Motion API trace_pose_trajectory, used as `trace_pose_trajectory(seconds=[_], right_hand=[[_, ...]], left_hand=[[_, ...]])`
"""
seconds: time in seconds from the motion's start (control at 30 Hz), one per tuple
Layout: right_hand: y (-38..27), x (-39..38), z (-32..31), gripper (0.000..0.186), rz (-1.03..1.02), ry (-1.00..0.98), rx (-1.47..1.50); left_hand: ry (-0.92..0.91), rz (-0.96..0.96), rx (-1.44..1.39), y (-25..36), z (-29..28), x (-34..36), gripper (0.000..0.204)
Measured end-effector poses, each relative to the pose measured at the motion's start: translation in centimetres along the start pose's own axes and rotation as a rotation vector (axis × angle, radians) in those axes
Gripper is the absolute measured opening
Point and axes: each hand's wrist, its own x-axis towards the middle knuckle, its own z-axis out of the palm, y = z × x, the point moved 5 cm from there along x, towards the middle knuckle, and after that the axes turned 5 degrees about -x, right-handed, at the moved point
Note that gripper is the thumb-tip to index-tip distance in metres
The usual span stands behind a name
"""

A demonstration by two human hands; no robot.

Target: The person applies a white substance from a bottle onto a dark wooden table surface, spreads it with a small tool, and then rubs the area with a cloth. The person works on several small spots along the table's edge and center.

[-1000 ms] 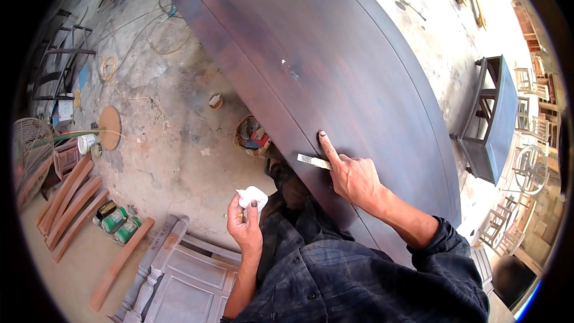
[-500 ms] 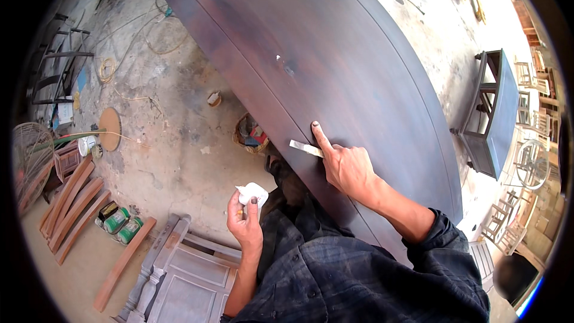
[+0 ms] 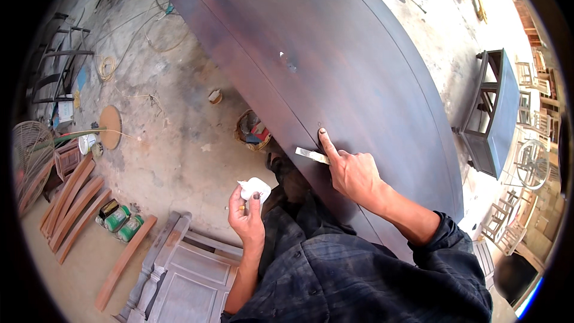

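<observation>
The right hand [image 3: 357,176] has drawn its extended fingertip back slightly on the desk [image 3: 371,84], apparently opening a small mark [image 3: 319,124] to view; its curled grip clamps a blade [image 3: 312,155] by the left edge. Beyond that edge, the left hand [image 3: 246,220] pinches a white lump [image 3: 257,186].

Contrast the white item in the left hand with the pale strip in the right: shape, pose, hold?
Shape: the white item is squat and rounded with a small pointed tip; the pale strip is thin and straight.
Pose: the white item is off the dark panel; the strip lies over it.
Hold: the left hand pinches the item; the right hand grips the strip, index finger extended.
Shared: both light-coloured.
</observation>
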Motion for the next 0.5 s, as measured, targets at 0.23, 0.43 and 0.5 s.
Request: trace_pose_trajectory(seconds=[0.23,0.43,0.5], right_hand=[[-0.4,1.3,-0.8,0.071,0.011,0.048,0.024],[-2.4,-2.4,-1.8,0.034,-0.116,0.175,0.492],[-4.0,-2.3,-2.4,0.031,-0.120,0.190,0.701]], left_hand=[[-0.012,0.001,-0.006,-0.1,0.1,0.1,0.044],[-0.014,0.017,-0.019,1.4,0.4,0.3,0.045],[-0.048,0.016,-0.016,2.1,0.8,0.3,0.045]])
